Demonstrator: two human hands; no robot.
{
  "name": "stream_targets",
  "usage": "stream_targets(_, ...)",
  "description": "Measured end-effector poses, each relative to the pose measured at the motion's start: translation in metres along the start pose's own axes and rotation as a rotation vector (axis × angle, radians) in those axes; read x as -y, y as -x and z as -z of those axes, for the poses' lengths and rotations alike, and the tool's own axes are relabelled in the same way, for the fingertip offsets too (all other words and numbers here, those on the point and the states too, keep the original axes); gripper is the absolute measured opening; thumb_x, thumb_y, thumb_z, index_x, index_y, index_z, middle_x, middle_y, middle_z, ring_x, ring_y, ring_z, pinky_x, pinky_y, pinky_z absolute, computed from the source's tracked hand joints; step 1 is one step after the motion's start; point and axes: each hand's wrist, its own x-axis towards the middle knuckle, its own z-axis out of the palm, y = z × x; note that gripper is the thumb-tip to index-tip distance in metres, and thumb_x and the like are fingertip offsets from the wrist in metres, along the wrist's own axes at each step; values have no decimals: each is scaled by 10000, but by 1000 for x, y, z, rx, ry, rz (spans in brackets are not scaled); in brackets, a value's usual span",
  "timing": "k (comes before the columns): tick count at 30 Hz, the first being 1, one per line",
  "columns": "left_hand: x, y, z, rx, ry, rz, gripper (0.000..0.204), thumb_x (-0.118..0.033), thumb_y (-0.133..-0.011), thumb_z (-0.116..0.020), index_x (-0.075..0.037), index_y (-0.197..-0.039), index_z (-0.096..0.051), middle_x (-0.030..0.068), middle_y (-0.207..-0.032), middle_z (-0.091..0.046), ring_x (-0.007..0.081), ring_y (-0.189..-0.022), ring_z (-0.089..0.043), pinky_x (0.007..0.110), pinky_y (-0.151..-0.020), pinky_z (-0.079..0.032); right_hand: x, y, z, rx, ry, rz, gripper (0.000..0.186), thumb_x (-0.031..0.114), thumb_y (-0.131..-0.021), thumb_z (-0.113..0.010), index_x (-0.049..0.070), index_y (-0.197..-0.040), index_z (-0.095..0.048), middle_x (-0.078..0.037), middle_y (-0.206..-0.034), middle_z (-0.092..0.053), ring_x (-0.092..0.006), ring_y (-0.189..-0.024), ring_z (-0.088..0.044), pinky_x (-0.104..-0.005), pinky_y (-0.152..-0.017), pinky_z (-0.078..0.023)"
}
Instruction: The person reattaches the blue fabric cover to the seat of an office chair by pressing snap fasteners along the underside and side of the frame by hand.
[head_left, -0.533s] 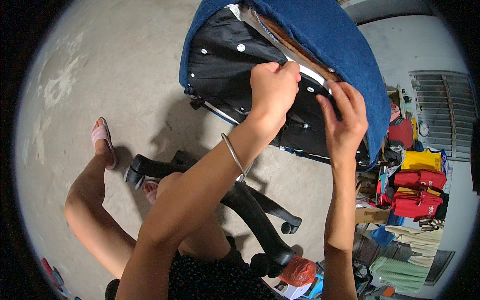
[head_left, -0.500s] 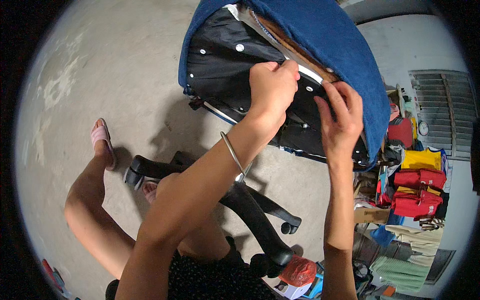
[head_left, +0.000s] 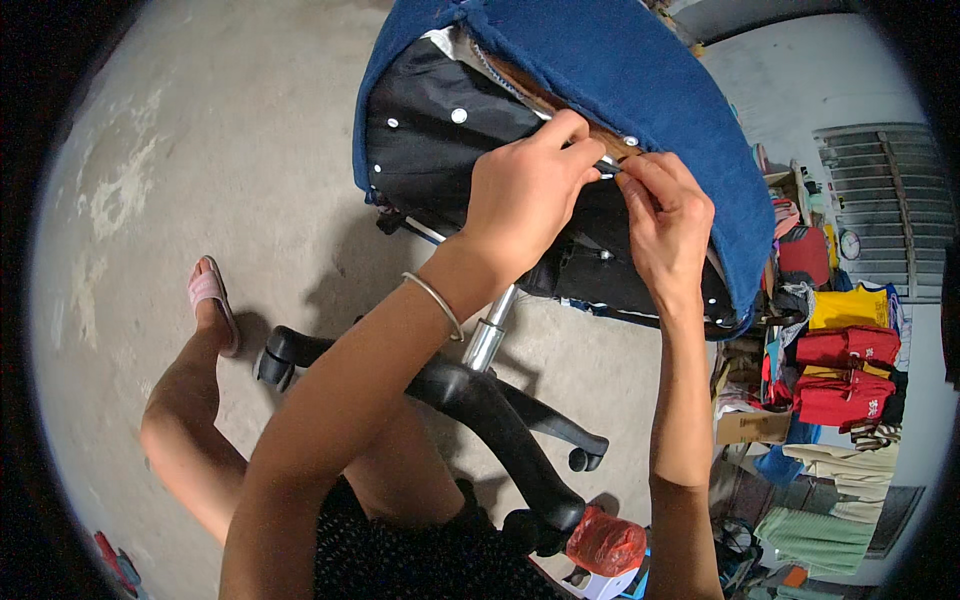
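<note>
An office chair's blue-covered cushion point(head_left: 640, 70) is turned so that its black fabric lining point(head_left: 430, 140) faces me, dotted with white round studs. Along one side the lining is loose, and brown material point(head_left: 530, 88) shows in the gap beside a white edge. My left hand point(head_left: 530, 190) is closed, its thumb and fingers pinching the lining's edge. Close by on the right, my right hand point(head_left: 672, 220) pinches the same edge, fingertips nearly meeting the left's. A bit of dark fabric is stretched between them. Their exact grip is partly hidden by the fingers.
Below the cushion stand a silver column point(head_left: 488, 335) and the black wheeled base point(head_left: 480, 410). A red plastic-wrapped item point(head_left: 606, 540) is by one leg's end. To the right are hung red clothes point(head_left: 845, 390), a green towel point(head_left: 815, 540) and a cardboard box point(head_left: 752, 428).
My two hands have come closer together at the lining's edge. The left has turned, and the right's fingers have closed into a pinch. The view has shifted slightly.
</note>
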Motion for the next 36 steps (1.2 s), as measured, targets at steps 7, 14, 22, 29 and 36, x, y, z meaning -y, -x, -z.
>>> stream_targets(7, 4, -10, -10, -33, 14, 40, 67, -114, -809, -580, -47, -807, -579, 126, -831, -579, 353, -724, -577, 403, -591, -471, -4, 1, -3, -60, 68, 49, 83, 35, -750, -641, 23, -833, -641, -96, -820, -613, -277, -678, -599, -324, -605, -476)
stream_targets(14, 4, -12, -10, -1, -58, 173, 156, -188, -821, -577, -42, -768, -582, 149, -744, -593, 362, -713, -586, 443, -608, -463, 14, -5, 5, -307, 107, 178, 143, 29, -705, -702, 14, -835, -643, -94, -780, -607, -246, -636, -568, -319, -586, -465)
stream_targets(22, 13, -27, -8, 119, 13, 184, 191, -143, -774, -583, 31, -699, -608, 231, -735, -598, 395, -755, -589, 457, -686, -468, 6, -7, 3, -80, -39, 120, 118, -2, -725, -673, -11, -836, -635, -120, -763, -611, -245, -688, -591, -306, -633, -465)
stream_targets(29, 13, -28, -6, 150, 28, 250, 157, -89, -719, -565, 61, -695, -604, 284, -723, -569, 430, -761, -582, 469, -711, -474, 3, 2, 9, 13, -6, 171, 124, -36, -715, -667, -20, -835, -641, -113, -765, -614, -200, -689, -594, -268, -643, -457)
stream_targets(36, 24, -2, -16, 21, 40, 98, 128, -142, -812, -556, -56, -887, -615, 183, -808, -571, 387, -749, -574, 471, -631, -470, -9, -2, 11, 79, -84, 74, 103, -14, -741, -673, -27, -839, -647, -83, -771, -621, -145, -725, -571, -237, -673, -434)
